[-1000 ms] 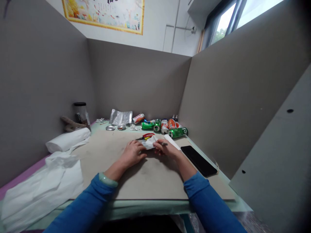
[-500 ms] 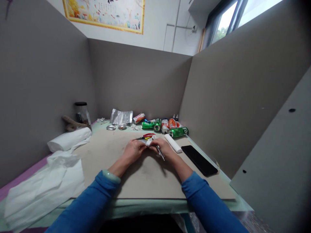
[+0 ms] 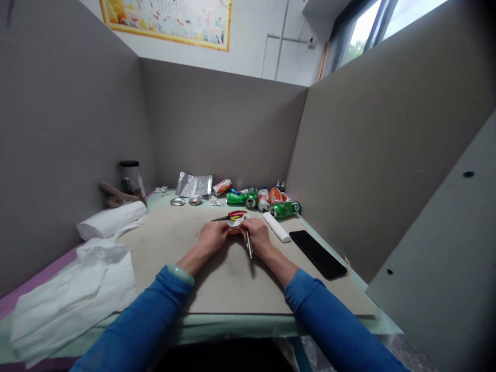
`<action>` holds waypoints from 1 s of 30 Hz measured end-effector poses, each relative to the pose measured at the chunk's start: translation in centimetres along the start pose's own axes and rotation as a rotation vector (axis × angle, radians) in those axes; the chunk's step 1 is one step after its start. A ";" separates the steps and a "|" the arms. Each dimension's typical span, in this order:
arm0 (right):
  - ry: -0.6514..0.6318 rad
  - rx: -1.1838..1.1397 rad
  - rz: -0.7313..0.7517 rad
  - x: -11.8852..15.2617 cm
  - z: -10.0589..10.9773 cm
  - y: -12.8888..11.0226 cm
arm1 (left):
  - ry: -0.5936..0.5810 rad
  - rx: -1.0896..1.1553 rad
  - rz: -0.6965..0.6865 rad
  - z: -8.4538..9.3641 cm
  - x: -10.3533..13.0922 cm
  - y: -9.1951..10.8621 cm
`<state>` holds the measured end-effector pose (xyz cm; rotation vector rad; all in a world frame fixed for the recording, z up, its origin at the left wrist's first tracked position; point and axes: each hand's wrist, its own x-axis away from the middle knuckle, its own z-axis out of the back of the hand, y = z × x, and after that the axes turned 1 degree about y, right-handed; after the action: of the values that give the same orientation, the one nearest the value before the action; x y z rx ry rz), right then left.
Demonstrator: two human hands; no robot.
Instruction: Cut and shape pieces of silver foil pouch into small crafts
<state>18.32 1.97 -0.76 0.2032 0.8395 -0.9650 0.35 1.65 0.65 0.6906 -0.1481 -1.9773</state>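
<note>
My left hand (image 3: 213, 237) is closed in a pinch over the board, its fingertips meeting those of my right hand. Between them shows a small white and silvery piece (image 3: 237, 221), mostly covered by the fingers. My right hand (image 3: 259, 235) is closed around a slim silver pen-like tool (image 3: 249, 247), which points down toward me. What kind of tool it is I cannot make out. Just beyond the fingers lie pliers or snips (image 3: 237, 214) with red and yellow handles and a dark pointed tip.
A beige board (image 3: 163, 289) covers the table. On the right are a white bar (image 3: 276, 228) and a black phone (image 3: 318, 254). Several crushed cans (image 3: 284, 209), can ends (image 3: 177, 202) and a silver sheet (image 3: 194, 184) line the back. Left lies a white paper roll (image 3: 112, 219). Grey partitions enclose three sides.
The silver tool in my right hand has swung to the left and points more straight toward me. Both hands remain together at nearly the same spot.
</note>
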 end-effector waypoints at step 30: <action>0.007 0.033 0.020 0.1 0.6 0.1 | 0.037 -0.071 0.074 0.2 0.0 0.2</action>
<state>18.73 1.64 -0.50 0.2434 0.8270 -0.9609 0.39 1.44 0.92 0.6665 -0.0792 -1.8886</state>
